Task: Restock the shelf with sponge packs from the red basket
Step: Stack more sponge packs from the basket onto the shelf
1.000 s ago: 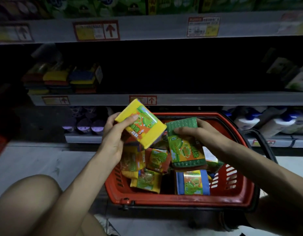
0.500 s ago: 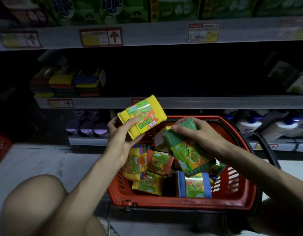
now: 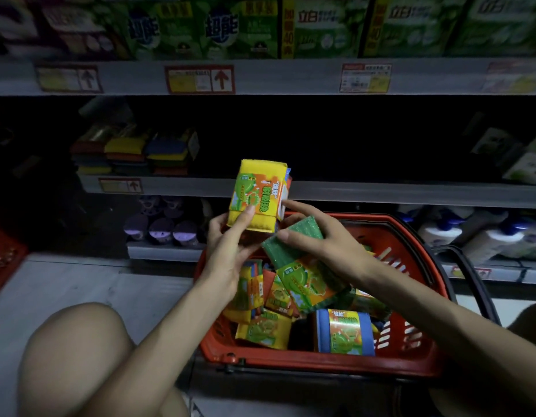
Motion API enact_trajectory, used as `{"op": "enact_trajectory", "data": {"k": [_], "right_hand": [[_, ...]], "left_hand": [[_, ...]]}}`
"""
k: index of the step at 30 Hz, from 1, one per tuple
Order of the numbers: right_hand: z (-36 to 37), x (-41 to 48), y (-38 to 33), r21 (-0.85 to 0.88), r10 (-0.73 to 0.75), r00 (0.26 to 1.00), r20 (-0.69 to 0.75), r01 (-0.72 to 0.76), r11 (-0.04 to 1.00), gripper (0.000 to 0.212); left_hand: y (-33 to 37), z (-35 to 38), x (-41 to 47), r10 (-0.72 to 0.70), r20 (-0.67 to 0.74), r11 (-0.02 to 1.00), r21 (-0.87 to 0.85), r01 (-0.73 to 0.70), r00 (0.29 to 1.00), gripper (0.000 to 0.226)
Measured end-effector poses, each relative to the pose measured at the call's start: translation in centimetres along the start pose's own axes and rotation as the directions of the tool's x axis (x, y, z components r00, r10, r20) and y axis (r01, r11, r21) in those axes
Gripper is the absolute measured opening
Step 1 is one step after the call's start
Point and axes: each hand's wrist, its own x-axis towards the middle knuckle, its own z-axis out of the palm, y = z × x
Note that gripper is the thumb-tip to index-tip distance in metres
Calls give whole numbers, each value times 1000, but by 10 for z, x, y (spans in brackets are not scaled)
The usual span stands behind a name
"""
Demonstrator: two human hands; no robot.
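Fingers (image 3: 217, 228) of my left hand (image 3: 227, 257) pinch yellow sponge pack (image 3: 256, 194) upright; right hand (image 3: 326, 245) grips green sponge pack (image 3: 308, 284) over red basket (image 3: 320, 364).

**One Head-Worn View, Tilted Forward and Down**

The scene is taken by a single wide-angle camera worn on the person's head — aimed forward and down. The left hand (image 3: 227, 251), gripping a yellow sponge pack (image 3: 256, 194), and the right hand (image 3: 323, 245), gripping a green sponge pack (image 3: 293, 239), are seen close to the lens at mid-frame. The red basket (image 3: 320, 362) is framed just below them. A bare knee (image 3: 77, 356) is caught at the lower left corner. The shelf (image 3: 381, 194) is faced head-on from a low height — its edges are bowed by the lens.
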Motion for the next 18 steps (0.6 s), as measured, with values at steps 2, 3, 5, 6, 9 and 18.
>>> {"op": "enact_trajectory", "data": {"k": [2,3,5,6,9,18], "right_hand": [[5,2,1,-28,-12,1000,-25,11,1000,73],[7,3,0,-44,-18,999,-36,16,999,75],[10,6,-2,-50,-39,998,-47,36,998,80],[11,7,-3,-36,-55,998,-40,54,998,80],[15,12,-9,7,-78,997,-10,78,997,75],[42,41,-11,-80,-73,997,-36,70,994,80]], "left_hand": [[0,-3,-1,6,-10,1000,10,-6,1000,41],[1,-5,-1,21,-20,999,27,-21,1000,33],[3,-11,-1,64,-41,995,80,-60,997,25],[6,-14,-2,82,-44,992,103,-77,996,26],[14,-17,-2,108,-44,990,92,-104,993,31],[37,-25,22,196,-181,979,-19,-202,964,17]]}}
